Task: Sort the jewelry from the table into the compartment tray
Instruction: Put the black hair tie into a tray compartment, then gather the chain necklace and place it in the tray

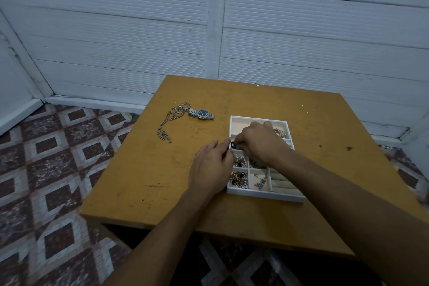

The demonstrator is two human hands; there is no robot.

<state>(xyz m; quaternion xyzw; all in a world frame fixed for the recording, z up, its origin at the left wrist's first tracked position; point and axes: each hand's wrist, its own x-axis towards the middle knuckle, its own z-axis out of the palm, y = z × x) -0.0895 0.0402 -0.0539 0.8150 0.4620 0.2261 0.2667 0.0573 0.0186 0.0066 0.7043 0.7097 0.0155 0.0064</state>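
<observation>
A white compartment tray (257, 118) sits on the wooden table (313, 123), with small jewelry heaped in its near-left cells. My right hand (257, 141) hovers over the tray's left side, its fingers pinching a small black piece (232, 145) at the tray's left rim. My left hand (212, 165) lies at the tray's left edge, with its fingertips touching the same black piece. On the table to the far left lie a silver chain necklace (170, 121) and a silver wristwatch (202, 114) with a dark dial.
The table stands against a white panelled wall (209, 30). A patterned tile floor (46, 169) lies to the left and in front. The table's near edge (209, 234) is close to my forearms.
</observation>
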